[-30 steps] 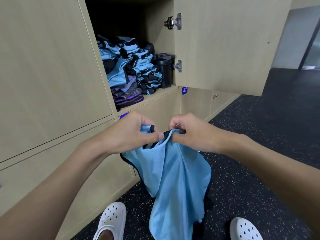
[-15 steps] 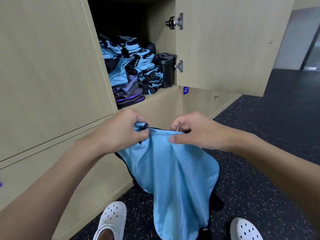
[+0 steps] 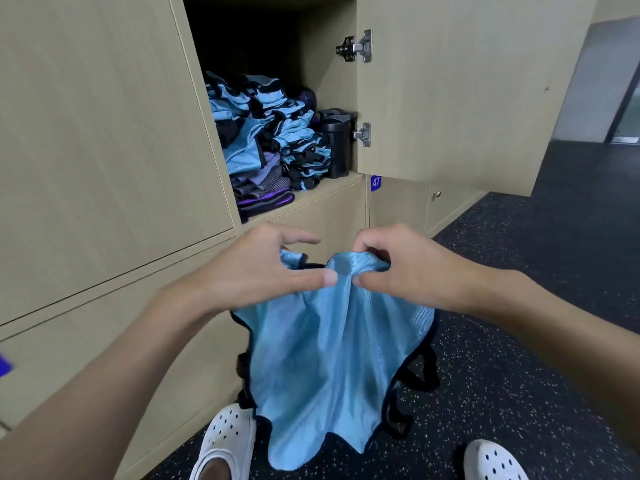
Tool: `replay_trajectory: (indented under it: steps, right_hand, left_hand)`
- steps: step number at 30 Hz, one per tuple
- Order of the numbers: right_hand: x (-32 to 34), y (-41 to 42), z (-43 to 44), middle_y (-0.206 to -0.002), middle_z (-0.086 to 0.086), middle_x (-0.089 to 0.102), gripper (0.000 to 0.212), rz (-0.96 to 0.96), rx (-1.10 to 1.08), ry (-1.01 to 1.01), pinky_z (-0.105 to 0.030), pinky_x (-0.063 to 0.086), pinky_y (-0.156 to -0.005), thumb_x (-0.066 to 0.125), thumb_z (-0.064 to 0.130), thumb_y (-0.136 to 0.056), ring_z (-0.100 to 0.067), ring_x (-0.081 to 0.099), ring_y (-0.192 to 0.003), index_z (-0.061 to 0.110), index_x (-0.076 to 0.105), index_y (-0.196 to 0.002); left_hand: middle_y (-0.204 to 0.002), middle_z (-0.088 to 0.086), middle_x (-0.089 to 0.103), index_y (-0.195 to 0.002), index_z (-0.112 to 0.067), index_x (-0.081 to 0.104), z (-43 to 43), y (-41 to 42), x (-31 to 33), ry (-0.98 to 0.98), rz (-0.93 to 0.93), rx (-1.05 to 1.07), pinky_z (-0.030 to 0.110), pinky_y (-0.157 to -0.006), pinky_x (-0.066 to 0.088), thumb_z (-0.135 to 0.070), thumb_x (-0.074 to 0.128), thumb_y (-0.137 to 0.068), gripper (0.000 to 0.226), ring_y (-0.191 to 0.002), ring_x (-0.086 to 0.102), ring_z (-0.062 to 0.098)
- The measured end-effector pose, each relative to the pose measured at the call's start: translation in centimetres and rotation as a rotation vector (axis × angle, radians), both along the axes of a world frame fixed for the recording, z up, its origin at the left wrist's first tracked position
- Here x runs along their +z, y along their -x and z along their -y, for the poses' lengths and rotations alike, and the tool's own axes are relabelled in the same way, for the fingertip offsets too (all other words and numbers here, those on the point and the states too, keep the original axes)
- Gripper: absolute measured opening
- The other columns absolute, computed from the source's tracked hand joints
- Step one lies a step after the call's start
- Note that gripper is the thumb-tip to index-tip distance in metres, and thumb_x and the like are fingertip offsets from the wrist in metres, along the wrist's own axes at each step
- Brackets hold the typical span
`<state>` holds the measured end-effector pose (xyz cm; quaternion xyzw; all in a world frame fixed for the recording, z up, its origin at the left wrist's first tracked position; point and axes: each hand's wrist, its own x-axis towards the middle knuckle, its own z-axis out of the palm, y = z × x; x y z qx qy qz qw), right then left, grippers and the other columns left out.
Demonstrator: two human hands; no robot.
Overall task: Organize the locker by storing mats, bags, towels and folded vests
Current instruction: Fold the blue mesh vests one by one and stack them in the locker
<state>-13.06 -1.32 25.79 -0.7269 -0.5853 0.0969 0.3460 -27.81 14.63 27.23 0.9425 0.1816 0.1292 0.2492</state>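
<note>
A light blue vest (image 3: 332, 358) with black trim hangs in front of me, above the floor. My left hand (image 3: 263, 271) pinches its top edge on the left, with the forefinger stretched out. Close beside it, my right hand (image 3: 398, 268) grips the bunched top edge on the right. In the open locker compartment (image 3: 322, 192) above lie piles of folded blue vests (image 3: 277, 129), purple and grey folded cloth (image 3: 263, 192) beneath them, and a black container (image 3: 337, 143) at the right wall.
The locker door (image 3: 460, 88) stands open to the right, above hand height. Closed locker doors (image 3: 90, 133) fill the left side. Dark speckled floor (image 3: 519, 289) stretches to the right. My white clogs (image 3: 225, 441) stand below the vest.
The vest's top edge has spread out, then been gathered between my hands. More cloth hangs wide below. My hands stayed at about the same height.
</note>
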Motion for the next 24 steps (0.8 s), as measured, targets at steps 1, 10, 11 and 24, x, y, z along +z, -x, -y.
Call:
replay_trajectory:
  steps: [1,10,11,24]
  right_hand:
    - [0.0,0.2,-0.1,-0.058,0.010,0.045,0.019,0.007,0.013,-0.013,-0.017,0.032,-0.050,0.071,0.009,-0.084,-0.004,0.039,-0.052,0.015,0.057,-0.073]
    - [-0.2,-0.4,0.5,-0.065,0.001,0.055,0.015,-0.043,0.044,0.073,-0.024,0.036,-0.055,0.073,0.011,-0.083,-0.007,0.044,-0.057,0.009,0.059,-0.079]
    - [-0.1,-0.5,0.6,-0.063,0.001,0.054,0.015,-0.062,0.044,0.093,-0.022,0.035,-0.053,0.073,0.010,-0.084,-0.007,0.043,-0.055,0.008,0.058,-0.081]
    - [0.5,-1.4,1.3,-0.089,-0.017,0.070,0.011,-0.219,0.033,0.185,-0.040,0.052,-0.064,0.071,0.009,-0.086,-0.020,0.062,-0.068,0.003,0.063,-0.090]
  left_hand:
    - [-0.088,-0.028,0.061,-0.123,-0.033,0.067,0.3,-0.5,-0.4,0.033,-0.002,-0.038,0.008,-0.079,0.040,-0.061,0.074,-0.068,0.062,-0.085,0.056,-0.014]
    - [-0.064,0.012,0.047,-0.079,0.010,0.062,0.5,-0.8,-1.1,0.105,-0.019,-0.180,0.027,-0.053,0.029,-0.022,0.069,-0.092,0.035,-0.058,0.037,0.013]
    - [-0.064,0.016,0.048,-0.078,0.009,0.063,0.3,-0.7,-1.0,0.078,-0.011,-0.167,0.027,-0.053,0.029,-0.021,0.070,-0.091,0.034,-0.057,0.037,0.013]
    - [-0.060,0.007,0.057,-0.067,-0.005,0.063,-2.9,1.1,0.0,-0.140,0.081,0.005,0.026,-0.050,0.038,-0.016,0.068,-0.085,0.022,-0.048,0.045,0.009]
